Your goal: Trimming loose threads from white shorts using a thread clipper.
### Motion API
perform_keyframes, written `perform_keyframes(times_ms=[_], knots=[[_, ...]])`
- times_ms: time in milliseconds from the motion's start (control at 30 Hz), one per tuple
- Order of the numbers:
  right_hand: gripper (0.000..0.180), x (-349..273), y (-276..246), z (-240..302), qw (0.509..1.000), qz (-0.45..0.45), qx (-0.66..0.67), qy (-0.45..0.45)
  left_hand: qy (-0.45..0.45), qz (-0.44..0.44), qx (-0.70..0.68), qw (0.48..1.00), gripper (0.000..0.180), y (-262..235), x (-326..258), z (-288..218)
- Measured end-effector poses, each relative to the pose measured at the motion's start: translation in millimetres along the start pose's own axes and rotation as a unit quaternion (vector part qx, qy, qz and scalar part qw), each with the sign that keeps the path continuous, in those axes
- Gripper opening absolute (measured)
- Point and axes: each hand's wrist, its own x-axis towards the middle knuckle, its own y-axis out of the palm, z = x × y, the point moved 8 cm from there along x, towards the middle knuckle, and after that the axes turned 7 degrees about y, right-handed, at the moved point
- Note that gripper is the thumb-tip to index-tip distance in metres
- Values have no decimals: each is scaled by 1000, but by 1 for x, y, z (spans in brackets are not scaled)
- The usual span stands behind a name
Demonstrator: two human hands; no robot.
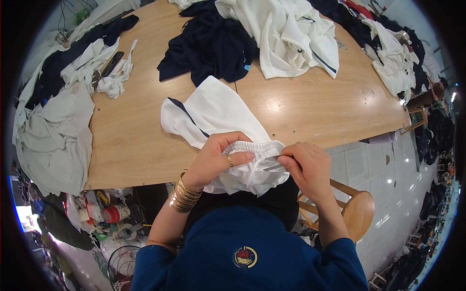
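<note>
A pair of white trousers or shorts [225, 104] with a navy side stripe lies partly on the table edge and partly over my lap. Its gathered elastic waistband [242, 147] is pinched by my left hand [221, 157], thumb on top, a ring and gold bangles showing. White drawstring [253, 169] hangs at the waistband's front. In my right hand [306, 167] are small metal thread snips [273, 169], held by the fingers. Their two blades point left, spread apart, close to the drawstring and waistband. Whether the blades touch the cloth I cannot tell.
Navy garments [208, 46] and white garments [291, 39] are heaped at the table's far side. Left are a grey-white cloth [56, 140], fabric scraps [114, 82] and a dark phone-like object [112, 64]. A wooden stool [359, 213] stands at my right, a fan [124, 266] lower left.
</note>
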Motion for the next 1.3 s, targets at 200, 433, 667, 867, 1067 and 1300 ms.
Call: perform_keyframes(times_ms=[200, 433, 667, 867, 1067, 1300], knots=[[32, 5, -2, 8, 999, -19, -47, -16, -10, -5, -14, 1000, 18, 0, 0, 0], [30, 6, 2, 11, 996, -36, -65, -40, 3, -1, -4, 1000, 19, 1, 0, -1], [28, 6, 2, 13, 996, -43, -72, -38, 0, 0, 7, 1000, 19, 1, 0, 1], [28, 9, 0, -1, 996, -22, 62, 58, -1, -4, -12, 1000, 20, 0, -2, 0], [24, 25, 24, -10, 950, 78, 300, 31, 54, 63, 25, 996, 23, 7, -1, -18], [9, 26, 21, -35, 834, 86, 491, 235, -11, 112, 189, 975, 30, -16, -11, 15]])
